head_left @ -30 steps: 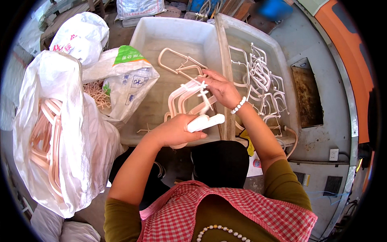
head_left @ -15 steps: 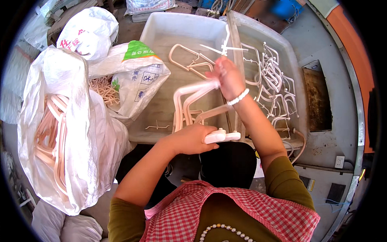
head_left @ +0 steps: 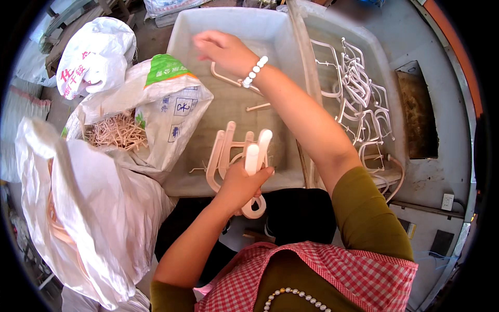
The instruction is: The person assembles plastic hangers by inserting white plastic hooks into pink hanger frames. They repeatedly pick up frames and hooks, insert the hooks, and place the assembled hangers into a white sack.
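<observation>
My left hand [head_left: 239, 186] is closed around several pale pink, bent plastic handles [head_left: 251, 158], with their rounded ends pointing up and one curl hanging below the fist. Over the far left part of the left tub, my right hand [head_left: 227, 52] is raised, slightly blurred, its fingers stretched out and nothing visible in them. A white bead bracelet [head_left: 254, 72] circles that wrist. Beneath the right hand, partly hidden by it, a pink looped plastic piece [head_left: 221, 76] lies in the left tub [head_left: 184, 31].
Many white plastic frames [head_left: 358, 88] lie tangled in the right tub [head_left: 332, 26], behind a wooden divider [head_left: 307, 99]. On the left, a woven sack [head_left: 195, 104] holds thin pink sticks [head_left: 119, 132]. A nearer white sack [head_left: 119, 208] contains pink pieces. A grey metal panel borders the right.
My right hand has swung left across the tub, and the white branched piece it held is no longer seen. My left hand has turned the handles upright. The near-left sack's opening has partly folded over.
</observation>
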Demonstrator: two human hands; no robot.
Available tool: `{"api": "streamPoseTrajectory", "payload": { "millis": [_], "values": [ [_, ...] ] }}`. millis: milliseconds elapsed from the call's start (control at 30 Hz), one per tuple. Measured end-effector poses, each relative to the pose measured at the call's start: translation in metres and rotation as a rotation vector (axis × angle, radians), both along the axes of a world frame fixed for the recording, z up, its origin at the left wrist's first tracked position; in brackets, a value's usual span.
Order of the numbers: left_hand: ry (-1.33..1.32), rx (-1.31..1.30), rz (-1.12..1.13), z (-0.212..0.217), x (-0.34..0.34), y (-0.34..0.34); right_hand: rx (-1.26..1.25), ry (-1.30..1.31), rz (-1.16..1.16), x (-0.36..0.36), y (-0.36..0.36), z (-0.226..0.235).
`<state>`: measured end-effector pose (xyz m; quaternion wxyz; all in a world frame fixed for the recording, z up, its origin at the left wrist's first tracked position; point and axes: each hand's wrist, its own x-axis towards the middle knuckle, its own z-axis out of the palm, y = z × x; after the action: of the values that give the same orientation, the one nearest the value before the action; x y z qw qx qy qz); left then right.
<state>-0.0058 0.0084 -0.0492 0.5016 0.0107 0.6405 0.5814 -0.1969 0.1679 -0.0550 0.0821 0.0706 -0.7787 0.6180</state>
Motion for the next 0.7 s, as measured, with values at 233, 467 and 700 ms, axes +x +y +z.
{"api": "streamPoseTrajectory", "payload": {
  "millis": [233, 467, 700],
  "values": [
    [-0.082, 0.058, 0.397, -0.007, -0.016, -0.009, 1.096, -0.697, -0.018, 0.048, 0.132, -0.231],
    [-0.171, 0.025, 0.489, -0.004, -0.027, -0.013, 1.645, -0.633, -0.244, 0.058, 0.163, -0.319],
    [-0.169, -0.003, 0.487, -0.012, -0.033, -0.008, 1.503, -0.636, -0.118, 0.075, 0.131, -0.363]
  ]
}}
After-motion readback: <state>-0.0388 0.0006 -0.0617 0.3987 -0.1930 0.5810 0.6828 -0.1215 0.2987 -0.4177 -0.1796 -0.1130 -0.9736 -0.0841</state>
